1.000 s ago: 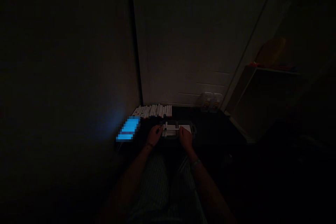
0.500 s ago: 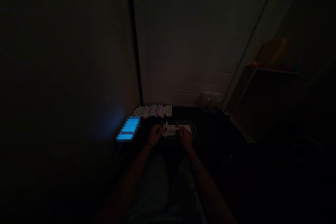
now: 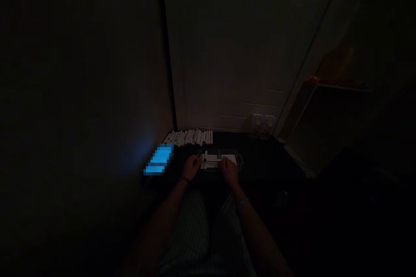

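Observation:
The room is very dark. My left hand [image 3: 191,166] and my right hand [image 3: 229,170] reach out over my striped trouser legs. Between them they hold a thin white marker [image 3: 212,161] level, the left fingers pinched on one end, the right fingers on the other. Just beyond the marker lies a dark shallow case [image 3: 239,159] with white contents on the dark floor. A row of several white markers [image 3: 191,137] lies side by side farther back against the wall.
A glowing blue screen [image 3: 159,159] lies on the floor to the left. Two small bottles [image 3: 262,126] stand by the white door. A low shelf unit [image 3: 325,121] with orange things on top stands at the right.
Both hands stay on the marker in nearly the same place; the view has shifted slightly.

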